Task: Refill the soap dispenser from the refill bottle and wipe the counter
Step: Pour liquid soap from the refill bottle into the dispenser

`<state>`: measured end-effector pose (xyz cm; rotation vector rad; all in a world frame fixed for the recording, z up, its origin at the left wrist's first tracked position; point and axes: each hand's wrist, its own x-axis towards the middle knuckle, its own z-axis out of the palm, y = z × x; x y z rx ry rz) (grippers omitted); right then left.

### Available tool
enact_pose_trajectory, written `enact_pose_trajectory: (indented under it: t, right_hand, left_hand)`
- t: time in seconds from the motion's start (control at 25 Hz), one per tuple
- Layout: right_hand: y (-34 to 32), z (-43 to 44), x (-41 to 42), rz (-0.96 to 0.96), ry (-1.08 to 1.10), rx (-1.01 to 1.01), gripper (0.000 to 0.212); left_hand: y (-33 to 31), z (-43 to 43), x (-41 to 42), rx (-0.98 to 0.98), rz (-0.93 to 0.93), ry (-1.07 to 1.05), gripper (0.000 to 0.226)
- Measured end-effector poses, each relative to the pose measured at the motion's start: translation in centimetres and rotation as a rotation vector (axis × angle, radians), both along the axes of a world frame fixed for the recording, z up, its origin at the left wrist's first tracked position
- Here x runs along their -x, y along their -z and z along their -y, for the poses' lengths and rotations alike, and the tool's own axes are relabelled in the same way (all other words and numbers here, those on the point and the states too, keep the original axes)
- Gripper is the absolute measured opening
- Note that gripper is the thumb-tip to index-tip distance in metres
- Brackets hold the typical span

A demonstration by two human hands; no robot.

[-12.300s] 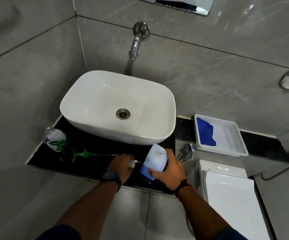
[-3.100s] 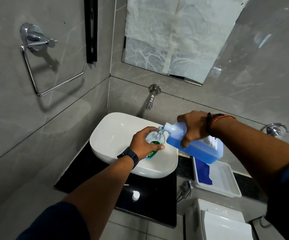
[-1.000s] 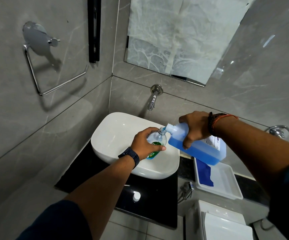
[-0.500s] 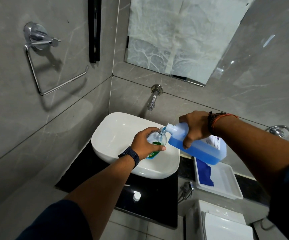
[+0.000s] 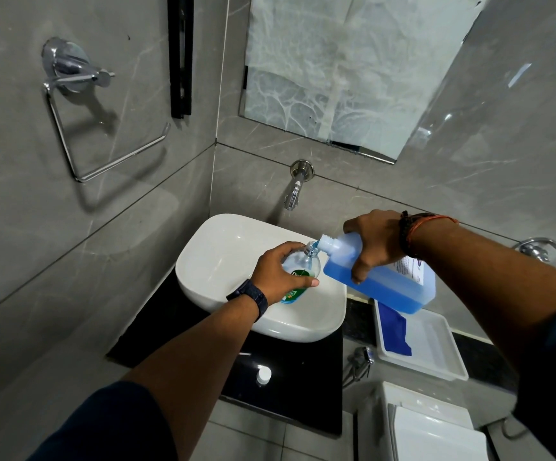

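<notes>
My left hand (image 5: 278,272) grips the clear soap dispenser bottle (image 5: 300,271) with its green label, holding it tilted over the white basin (image 5: 223,257). My right hand (image 5: 373,244) grips the refill bottle (image 5: 389,287) of blue liquid, tipped so its neck meets the dispenser's open mouth. Blue liquid sits in the bottom of the dispenser. The refill bottle's white cap (image 5: 263,374) lies on the black counter (image 5: 303,387) in front of the basin. A blue cloth (image 5: 394,331) lies in the white tray (image 5: 436,354) to the right.
A chrome tap (image 5: 295,191) juts from the wall above the basin. A towel ring (image 5: 80,121) hangs on the left wall. A covered mirror (image 5: 336,68) is above. A white toilet cistern (image 5: 429,424) stands lower right, with a chrome spray fitting (image 5: 360,359) beside the counter.
Since half a second ago almost nothing has moved; both hands keep the bottles mouth to mouth. Since 12 seconds ago both bottles were lifted off the counter to above the basin.
</notes>
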<state>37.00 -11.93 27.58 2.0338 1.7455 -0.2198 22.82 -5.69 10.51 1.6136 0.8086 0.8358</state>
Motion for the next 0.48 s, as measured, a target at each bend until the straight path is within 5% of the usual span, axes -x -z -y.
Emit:
enact_pose_trajectory:
  t: [0.48]
  right_hand:
    - [-0.08,-0.10,-0.09,0.011,0.019,0.005,0.061]
  left_hand:
    - [-0.06,-0.04,-0.03,-0.008,0.028,0.005,0.065]
